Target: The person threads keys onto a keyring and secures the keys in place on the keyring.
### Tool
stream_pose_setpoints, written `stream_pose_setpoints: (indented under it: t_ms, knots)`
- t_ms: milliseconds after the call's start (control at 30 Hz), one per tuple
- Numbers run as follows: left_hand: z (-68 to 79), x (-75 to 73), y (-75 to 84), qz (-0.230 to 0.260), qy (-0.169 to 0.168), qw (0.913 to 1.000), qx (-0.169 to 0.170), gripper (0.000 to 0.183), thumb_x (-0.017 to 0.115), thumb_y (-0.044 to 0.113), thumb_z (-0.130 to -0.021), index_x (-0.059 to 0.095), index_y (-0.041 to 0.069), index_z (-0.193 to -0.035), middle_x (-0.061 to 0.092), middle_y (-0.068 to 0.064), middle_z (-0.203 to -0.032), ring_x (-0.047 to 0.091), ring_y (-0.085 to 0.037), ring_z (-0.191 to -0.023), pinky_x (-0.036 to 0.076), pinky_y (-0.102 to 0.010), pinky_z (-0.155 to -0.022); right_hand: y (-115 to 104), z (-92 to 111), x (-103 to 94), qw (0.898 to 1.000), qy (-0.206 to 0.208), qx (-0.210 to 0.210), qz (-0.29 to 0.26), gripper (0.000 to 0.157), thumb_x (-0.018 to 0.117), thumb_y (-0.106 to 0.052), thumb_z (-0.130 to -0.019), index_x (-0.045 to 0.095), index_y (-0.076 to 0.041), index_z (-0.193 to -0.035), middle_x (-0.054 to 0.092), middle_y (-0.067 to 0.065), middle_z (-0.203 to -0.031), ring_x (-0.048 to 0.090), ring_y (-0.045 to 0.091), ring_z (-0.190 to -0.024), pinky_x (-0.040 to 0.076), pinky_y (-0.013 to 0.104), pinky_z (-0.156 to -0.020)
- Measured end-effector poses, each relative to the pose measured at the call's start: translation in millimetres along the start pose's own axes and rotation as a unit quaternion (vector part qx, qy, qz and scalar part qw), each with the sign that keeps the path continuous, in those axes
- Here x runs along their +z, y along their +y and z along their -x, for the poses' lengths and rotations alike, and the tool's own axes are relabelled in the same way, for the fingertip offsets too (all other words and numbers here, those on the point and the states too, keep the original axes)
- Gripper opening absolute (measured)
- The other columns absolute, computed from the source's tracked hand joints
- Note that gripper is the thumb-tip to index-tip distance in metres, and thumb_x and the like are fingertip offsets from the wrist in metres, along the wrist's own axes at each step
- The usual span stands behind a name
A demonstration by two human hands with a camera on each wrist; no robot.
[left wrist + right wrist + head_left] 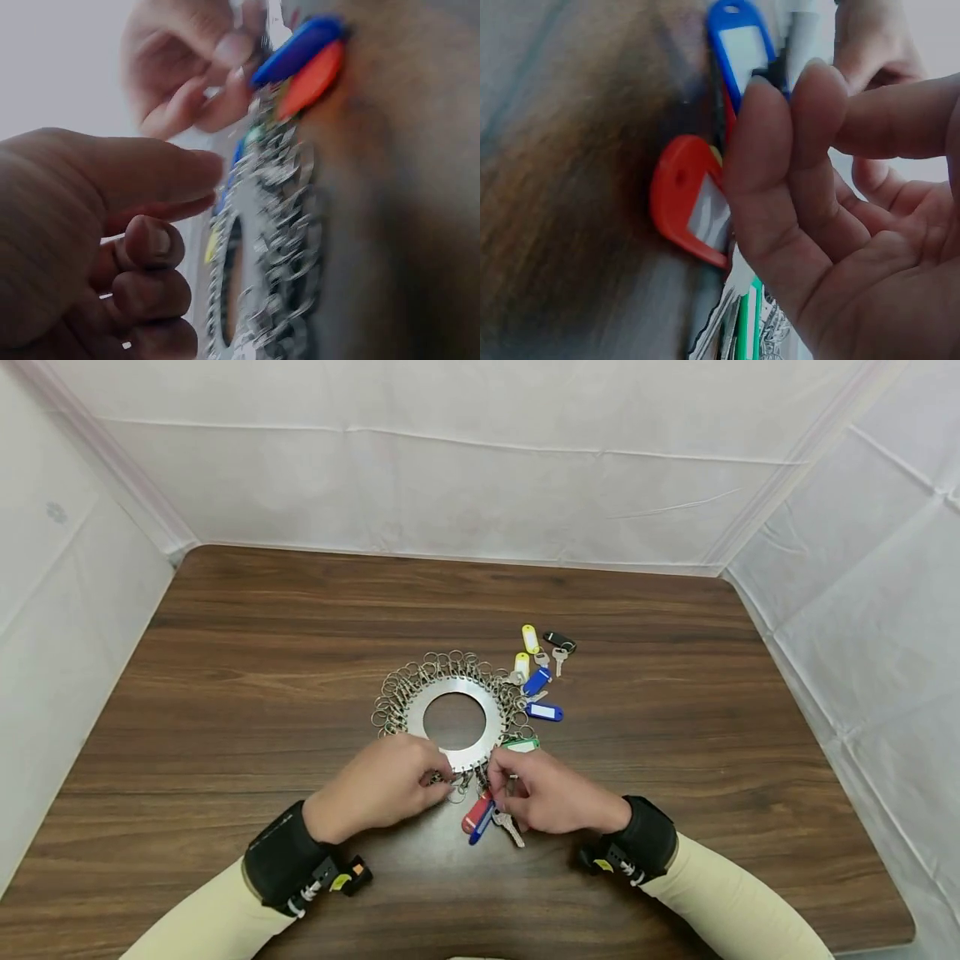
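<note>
A flat silver metal ring (417, 717) lies on the table, fringed with many small snap hooks and split rings. My right hand (551, 793) is at its near right edge, pinching a small dark piece (771, 73) between the fingertips. Below these fingers are a red key tag (476, 812), a blue key tag (482, 824) and a silver key (510, 828). My left hand (386, 781) is at the ring's near left edge, thumb and index finger extended close to the hooks (289, 195), other fingers curled. Nothing shows between its fingertips.
Right of the ring lie yellow key tags (529, 638), more blue tags (544, 712), a black tag (558, 640) and loose keys (559, 658). A green tag (521, 745) sits behind my right hand. White sheets (450, 485) wall the brown wooden table (262, 627).
</note>
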State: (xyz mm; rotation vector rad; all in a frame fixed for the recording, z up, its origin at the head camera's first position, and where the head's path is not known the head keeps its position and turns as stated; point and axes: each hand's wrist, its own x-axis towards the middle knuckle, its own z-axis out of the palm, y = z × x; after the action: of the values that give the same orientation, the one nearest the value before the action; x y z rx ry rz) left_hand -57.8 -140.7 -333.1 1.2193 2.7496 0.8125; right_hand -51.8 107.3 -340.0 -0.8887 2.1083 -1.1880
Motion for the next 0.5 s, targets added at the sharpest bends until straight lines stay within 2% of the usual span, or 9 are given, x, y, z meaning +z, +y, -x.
stream_pose_setpoints:
  t_ms: [67, 133, 333, 500]
  knots:
    - [1.3, 6.2, 4.5, -0.022, -0.034, 0.9992, 0.004, 0.022, 0.07, 0.02, -0.081, 0.056, 0.026, -0.064, 0.046, 0.017, -0.062, 0.045, -0.003, -0.057, 0.044, -0.029, -0.052, 1, 0, 0.7, 1.0, 0.001, 0.004, 0.018, 0.019, 0.06, 0.002, -0.09, 0.049, -0.013, -0.089, 0.056, -0.001, -0.08, 0.055, 0.007, -0.047, 0.045, 0.021, -0.042]
    - [1.8, 12.3, 8.1, -0.042, -0.048, 0.9979, 0.006, 0.026, 0.068, 0.018, -0.08, 0.052, 0.026, -0.062, 0.045, 0.016, -0.061, 0.045, -0.004, -0.055, 0.043, -0.03, -0.049, 1, 0, 0.2, 1.0, 0.005, 0.005, 0.031, 0.02, 0.062, 0.002, -0.089, 0.049, -0.014, -0.088, 0.056, -0.002, -0.08, 0.054, 0.006, -0.047, 0.045, 0.022, -0.042]
    - [-0.7, 25.1, 12.7, -0.071, -0.045, 0.9965, -0.005, 0.031, 0.063, 0.009, -0.075, 0.043, 0.024, -0.056, 0.039, 0.012, -0.054, 0.039, -0.008, -0.047, 0.037, -0.028, -0.04, 2, 1, -3.8, 0.998, 0.018, -0.007, 0.055, 0.019, 0.063, 0.0, -0.089, 0.049, -0.014, -0.086, 0.054, -0.005, -0.075, 0.051, 0.004, -0.046, 0.041, 0.019, -0.043]
    - [-3.8, 26.5, 15.4, -0.098, -0.06, 0.9933, -0.011, 0.031, 0.066, 0.014, -0.07, 0.04, 0.023, -0.054, 0.038, 0.009, -0.052, 0.037, -0.01, -0.043, 0.034, -0.032, -0.035, 3, 2, -14.0, 0.996, 0.04, -0.013, 0.079, 0.019, 0.063, -0.001, -0.089, 0.051, -0.015, -0.084, 0.054, -0.005, -0.071, 0.047, 0.008, -0.052, 0.035, 0.019, -0.046]
